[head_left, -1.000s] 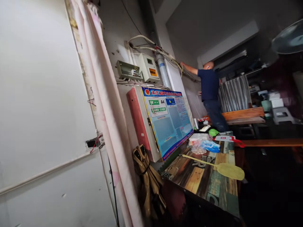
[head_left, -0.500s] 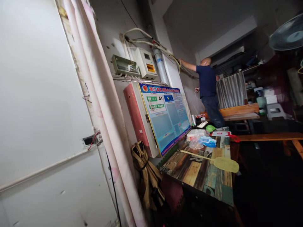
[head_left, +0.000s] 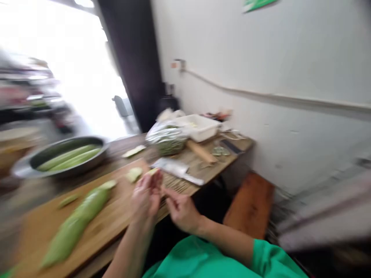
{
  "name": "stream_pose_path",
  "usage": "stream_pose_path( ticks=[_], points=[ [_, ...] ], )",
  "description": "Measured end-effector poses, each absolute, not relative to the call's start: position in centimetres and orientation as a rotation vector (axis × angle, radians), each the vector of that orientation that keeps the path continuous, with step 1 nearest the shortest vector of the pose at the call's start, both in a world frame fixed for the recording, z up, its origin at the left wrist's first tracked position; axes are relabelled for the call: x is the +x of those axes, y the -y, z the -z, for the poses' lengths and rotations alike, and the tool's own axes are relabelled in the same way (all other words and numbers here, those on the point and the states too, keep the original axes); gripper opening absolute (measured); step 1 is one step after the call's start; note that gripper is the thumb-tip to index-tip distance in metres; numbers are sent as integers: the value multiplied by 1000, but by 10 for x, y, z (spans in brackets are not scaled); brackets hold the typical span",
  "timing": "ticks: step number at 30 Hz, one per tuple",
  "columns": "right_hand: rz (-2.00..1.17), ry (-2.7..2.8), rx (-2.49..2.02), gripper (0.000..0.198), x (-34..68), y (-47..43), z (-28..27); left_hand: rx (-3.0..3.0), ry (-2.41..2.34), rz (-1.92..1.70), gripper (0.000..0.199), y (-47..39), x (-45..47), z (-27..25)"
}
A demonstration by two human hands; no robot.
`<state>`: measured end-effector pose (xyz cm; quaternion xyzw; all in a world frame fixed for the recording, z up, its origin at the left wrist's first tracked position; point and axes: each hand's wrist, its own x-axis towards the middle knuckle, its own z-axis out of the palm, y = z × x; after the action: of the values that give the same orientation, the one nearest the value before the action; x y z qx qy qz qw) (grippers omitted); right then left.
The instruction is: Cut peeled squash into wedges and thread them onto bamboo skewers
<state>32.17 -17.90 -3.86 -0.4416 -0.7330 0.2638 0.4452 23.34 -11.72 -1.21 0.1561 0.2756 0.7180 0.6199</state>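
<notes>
My left hand (head_left: 146,195) is raised over the right edge of a wooden cutting board (head_left: 101,231), fingers stretched and slightly cupped. A pale green piece (head_left: 153,171) shows at its fingertips; blur hides whether they touch. Close beside it, my right hand (head_left: 184,212) has its fingers pinched towards the left palm, and I cannot make out anything in them. A long green gourd (head_left: 77,226) with a cut end lies on the board near a cut slice (head_left: 133,174) and a smaller piece (head_left: 68,200). Beyond my hands, a cleaver (head_left: 174,167) lies flat on the table.
A metal basin (head_left: 31,170) holding long green gourds stands at left. Behind the cleaver are a bagged green vegetable (head_left: 169,139), a white plastic tray (head_left: 199,129) and a wooden handle (head_left: 201,151). A wooden bench (head_left: 251,208) stands right, beside the wall (head_left: 290,143).
My view has swung from the room with a person by the wall, wiring boxes and a patterned table to the cutting board. Both my hands are now in view.
</notes>
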Motion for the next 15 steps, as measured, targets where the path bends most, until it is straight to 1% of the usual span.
stream_pose_path(
  ticks=[1, 3, 5, 10, 15],
  points=[
    [-739, 1812, -1008, 39, 315, 176, 44, 306, -698, -1753, 2, 127, 211, 17],
    [-900, 1822, -870, 39, 301, 170, 52, 302, -696, -1838, 2, 142, 184, 22],
    [-1015, 1853, -778, 41, 288, 169, 56, 299, -718, -1950, 8, 150, 172, 23],
    [-1049, 1932, -633, 41, 268, 175, 55, 325, -799, -2082, 17, 162, 158, 24],
    [-1056, 1961, -668, 40, 255, 171, 60, 335, -835, -2089, 19, 164, 142, 28]
  ],
)
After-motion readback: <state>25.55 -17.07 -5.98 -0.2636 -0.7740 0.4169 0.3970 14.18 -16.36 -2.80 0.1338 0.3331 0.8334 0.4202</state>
